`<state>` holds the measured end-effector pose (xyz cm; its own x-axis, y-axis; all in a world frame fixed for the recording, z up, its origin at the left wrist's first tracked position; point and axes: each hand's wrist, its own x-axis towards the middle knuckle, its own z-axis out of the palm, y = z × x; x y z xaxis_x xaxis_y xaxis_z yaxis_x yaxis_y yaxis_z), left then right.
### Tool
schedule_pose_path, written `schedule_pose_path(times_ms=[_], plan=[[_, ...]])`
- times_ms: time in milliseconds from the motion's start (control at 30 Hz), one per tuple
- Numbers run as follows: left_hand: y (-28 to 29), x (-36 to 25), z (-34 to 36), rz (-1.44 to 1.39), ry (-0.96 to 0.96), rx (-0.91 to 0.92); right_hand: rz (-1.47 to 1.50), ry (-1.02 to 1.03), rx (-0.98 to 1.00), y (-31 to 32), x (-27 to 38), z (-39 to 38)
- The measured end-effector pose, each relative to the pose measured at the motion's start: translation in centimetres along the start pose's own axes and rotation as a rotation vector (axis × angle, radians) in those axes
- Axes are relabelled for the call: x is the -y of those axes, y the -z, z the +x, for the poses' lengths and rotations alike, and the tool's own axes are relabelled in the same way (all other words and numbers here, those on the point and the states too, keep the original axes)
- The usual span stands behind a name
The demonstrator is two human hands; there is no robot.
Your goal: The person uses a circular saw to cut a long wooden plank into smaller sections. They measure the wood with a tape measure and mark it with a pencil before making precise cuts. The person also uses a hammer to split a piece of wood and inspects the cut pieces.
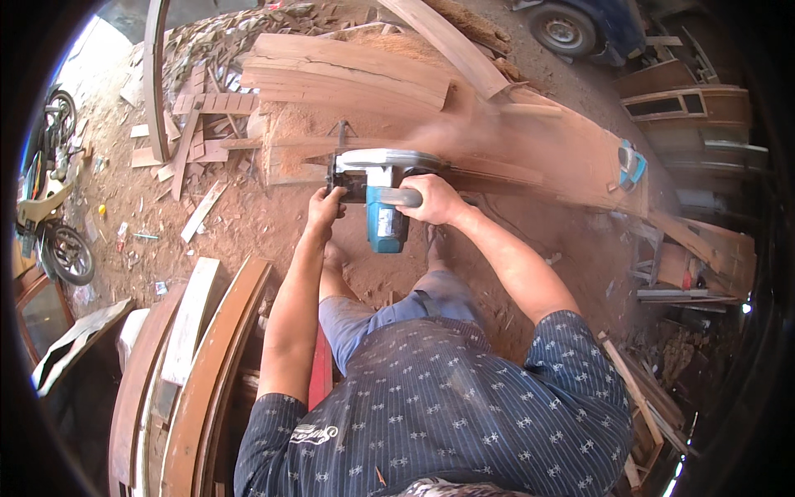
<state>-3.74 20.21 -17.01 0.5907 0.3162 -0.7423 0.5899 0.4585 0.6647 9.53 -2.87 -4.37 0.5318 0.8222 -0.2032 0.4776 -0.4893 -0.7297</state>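
Note:
A teal and silver circular saw sits at the near edge of a wooden plank. My right hand is wrapped round the saw's grey handle. At the saw's left end, my left hand closes on the dark edge of its base; the fingertips are partly hidden. The blade is out of sight under the silver guard. Fine dust hangs over the wood to the right of the saw. Sawdust coats much of the work surface.
A teal power tool lies on the wood at the right. Curved boards stand at the lower left. Wood offcuts litter the ground at the upper left. Motorbikes stand far left, a blue vehicle upper right.

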Motion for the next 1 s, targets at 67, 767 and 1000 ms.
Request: schedule_pose_path(times_ms=[67,767,1000], plan=[[-0.8,0.1,-0.6,0.005,0.003,-0.006,-0.015,0.006,-0.002,0.3,-0.4,-0.8],[2.9,-1.2,-0.4,0.051,-0.06,-0.04,-0.017,0.051,0.108,-0.3,1.6,1.6],[6.8,-1.1,0.8,0.02,-0.101,-0.016,0.032,0.125,0.046,-0.9,3.0,3.1]])
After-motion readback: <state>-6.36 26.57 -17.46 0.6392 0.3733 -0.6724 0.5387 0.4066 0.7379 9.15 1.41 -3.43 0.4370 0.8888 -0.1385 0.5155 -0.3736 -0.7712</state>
